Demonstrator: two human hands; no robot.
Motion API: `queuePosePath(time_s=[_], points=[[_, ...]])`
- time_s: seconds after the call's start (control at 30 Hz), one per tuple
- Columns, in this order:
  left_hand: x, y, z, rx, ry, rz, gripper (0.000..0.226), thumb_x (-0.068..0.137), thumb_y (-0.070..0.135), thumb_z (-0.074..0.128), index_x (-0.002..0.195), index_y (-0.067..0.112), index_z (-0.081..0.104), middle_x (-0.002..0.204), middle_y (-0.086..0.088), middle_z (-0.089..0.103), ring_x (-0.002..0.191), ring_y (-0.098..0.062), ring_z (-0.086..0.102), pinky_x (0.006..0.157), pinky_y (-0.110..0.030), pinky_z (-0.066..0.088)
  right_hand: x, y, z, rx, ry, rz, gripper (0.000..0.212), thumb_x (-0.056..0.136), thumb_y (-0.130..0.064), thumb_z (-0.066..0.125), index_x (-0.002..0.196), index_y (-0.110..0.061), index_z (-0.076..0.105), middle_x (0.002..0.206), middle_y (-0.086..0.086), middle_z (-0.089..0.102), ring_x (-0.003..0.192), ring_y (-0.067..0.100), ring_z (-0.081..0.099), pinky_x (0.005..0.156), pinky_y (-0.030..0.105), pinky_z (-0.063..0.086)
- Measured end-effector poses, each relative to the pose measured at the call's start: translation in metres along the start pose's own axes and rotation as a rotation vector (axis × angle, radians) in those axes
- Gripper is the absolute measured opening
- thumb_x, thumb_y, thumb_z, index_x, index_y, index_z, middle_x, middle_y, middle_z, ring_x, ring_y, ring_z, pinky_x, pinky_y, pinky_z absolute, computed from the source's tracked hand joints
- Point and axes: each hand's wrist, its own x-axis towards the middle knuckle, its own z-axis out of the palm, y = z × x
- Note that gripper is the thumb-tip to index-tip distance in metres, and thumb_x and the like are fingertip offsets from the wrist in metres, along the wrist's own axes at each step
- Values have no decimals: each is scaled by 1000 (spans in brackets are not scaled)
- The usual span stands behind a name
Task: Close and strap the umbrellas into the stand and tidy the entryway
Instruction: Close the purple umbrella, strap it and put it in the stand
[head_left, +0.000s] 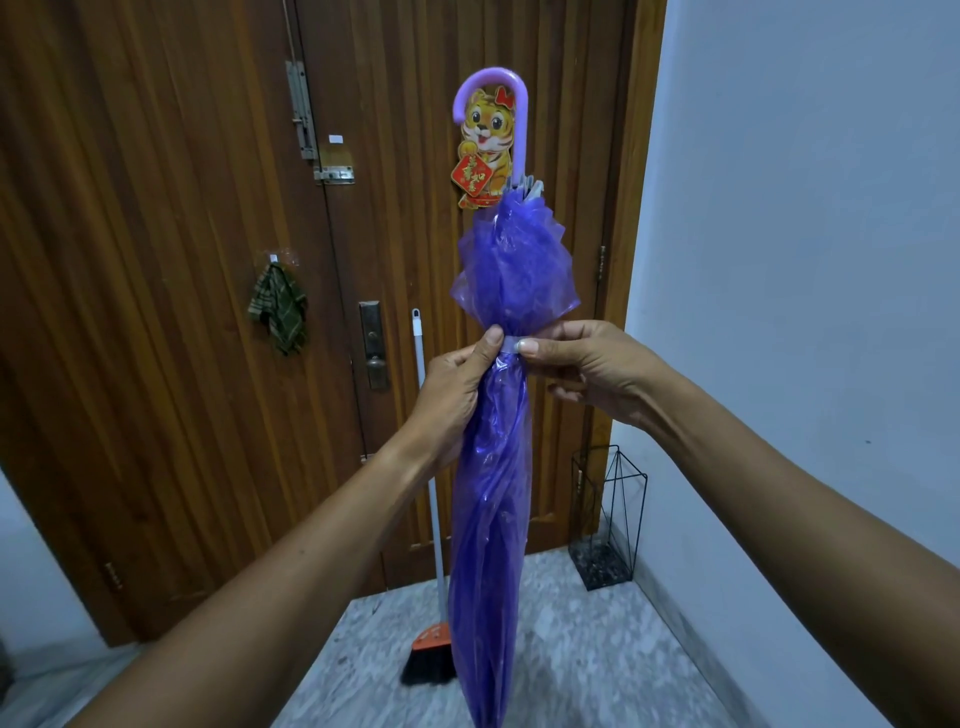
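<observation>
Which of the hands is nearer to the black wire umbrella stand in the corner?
The right hand, up and left of the black wire umbrella stand. The left hand is farther left, across the purple umbrella.

The purple umbrella (493, 467) stands up tall in the middle, and both hands pinch it, so it blocks the way to the door (208, 260). A broom (431, 519) leans on the door just behind it. The wire stand (608, 519) sits in the right corner by the wall (805, 260), with bare floor (597, 649) in front and an open top.
</observation>
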Motion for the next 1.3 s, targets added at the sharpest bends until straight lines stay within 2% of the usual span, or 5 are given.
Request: queuePosePath(time_s=[0.17, 0.37, 0.47, 0.9, 1.3], points=[[6, -2, -1, -15, 14, -11, 33, 101, 33, 53, 109, 8, 72, 89, -3, 74, 81, -14, 68, 76, -23, 56, 0, -1, -3, -32, 25, -9, 22, 78, -27, 81, 95, -17, 71, 93, -4, 76, 89, 11, 71, 76, 32, 45], [18, -10, 2, 97, 42, 10, 35, 98, 33, 61, 117, 7, 72, 106, -11, 74, 93, -19, 71, 80, -26, 56, -1, -1, -9, 1, 37, -3, 40, 82, -31, 77, 119, -19, 67, 95, -7, 78, 84, 7, 75, 90, 36, 49], [20, -12, 7, 205, -4, 16, 30, 98, 28, 60, 117, 6, 71, 104, -9, 75, 94, -20, 73, 76, -24, 57, 0, 2, -18, 65, 59, 24, 35, 81, -37, 78, 111, -22, 69, 97, -5, 79, 94, 13, 75, 93, 37, 48], [70, -32, 34, 250, -8, 68, 31, 93, 26, 68, 120, 11, 67, 117, -4, 74, 110, -19, 70, 98, -40, 54, 13, 29, -86, 95, 128, -17, 39, 83, -22, 79, 118, -10, 66, 87, 1, 77, 57, 5, 66, 52, 19, 49], [146, -87, 52, 315, -24, 17, 27, 92, 23, 69, 115, 8, 69, 108, -5, 76, 101, -16, 73, 81, -25, 58, 66, 62, -151, -126, 108, -29, 31, 90, -20, 73, 118, -26, 62, 96, -6, 74, 74, 5, 74, 63, 20, 53]])
